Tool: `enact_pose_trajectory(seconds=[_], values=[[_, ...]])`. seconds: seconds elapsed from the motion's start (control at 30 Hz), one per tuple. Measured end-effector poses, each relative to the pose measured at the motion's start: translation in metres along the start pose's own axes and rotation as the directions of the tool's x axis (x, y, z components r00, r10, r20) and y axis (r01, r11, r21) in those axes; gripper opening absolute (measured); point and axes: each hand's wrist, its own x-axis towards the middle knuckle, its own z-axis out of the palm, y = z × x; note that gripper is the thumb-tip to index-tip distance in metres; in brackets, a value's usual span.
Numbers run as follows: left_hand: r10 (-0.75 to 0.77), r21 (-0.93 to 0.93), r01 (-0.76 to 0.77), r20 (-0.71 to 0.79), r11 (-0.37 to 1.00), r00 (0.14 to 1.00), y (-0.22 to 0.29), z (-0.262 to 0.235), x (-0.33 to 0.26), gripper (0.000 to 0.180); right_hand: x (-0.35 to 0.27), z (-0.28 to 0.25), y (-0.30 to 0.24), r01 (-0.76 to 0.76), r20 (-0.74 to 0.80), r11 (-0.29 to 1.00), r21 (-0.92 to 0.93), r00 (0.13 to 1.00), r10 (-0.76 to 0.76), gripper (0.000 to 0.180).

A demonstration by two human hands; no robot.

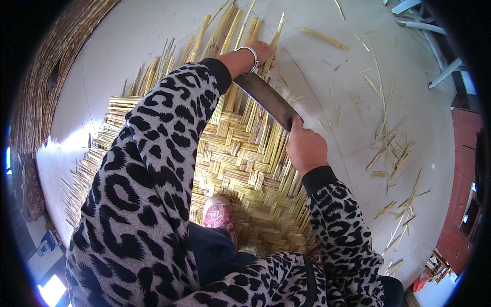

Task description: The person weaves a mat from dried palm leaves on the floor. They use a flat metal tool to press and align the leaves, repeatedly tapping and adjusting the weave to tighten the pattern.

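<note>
A woven mat of yellow-green split reeds (230, 146) lies on the floor beneath me, loose strip ends sticking out along its far and left edges. At the far edge my left hand (264, 54), a bracelet at its wrist, is closed around upright reed strips (276, 35). My right hand (307, 147) grips the handle end of a wide, dark-bladed knife (267, 100) at the mat's right edge. The blade slants up and left across the strips, its far end close below my left wrist. The knife's handle is hidden inside my right fist.
Reed scraps (394, 156) are scattered over the pale floor on the right. A large roll of brown matting (43, 87) stands at the left. Pale blue chair legs (434, 46) are at the upper right, red wooden furniture (458, 189) at the right. My shoe (219, 214) rests on the mat.
</note>
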Motion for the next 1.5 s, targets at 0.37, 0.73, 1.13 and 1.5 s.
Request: enact_pose_trajectory(seconds=[0.37,0.73,1.13,1.5], values=[[0.374,0.594,-0.278,-0.043,0.755,0.926,-0.003,0.012,-0.038,0.037,0.010,0.014,-0.005,-0.023,0.045,0.999,0.030,0.999,0.022,0.041],[0.305,0.901,-0.151,0.021,0.408,0.952,-0.004,0.049,-0.072,0.036,0.009,0.018,-0.007,-0.006,0.024,1.000,-0.001,1.000,0.006,0.042],[0.365,0.912,-0.334,0.402,-0.237,0.840,-0.006,0.029,-0.015,0.017,0.018,0.007,-0.003,0.004,0.044,0.998,0.059,0.999,-0.006,0.022],[0.265,0.788,-0.208,0.059,0.580,0.962,-0.005,0.005,-0.029,0.030,0.024,0.011,-0.012,-0.033,0.092,0.990,0.140,0.996,0.021,0.033]])
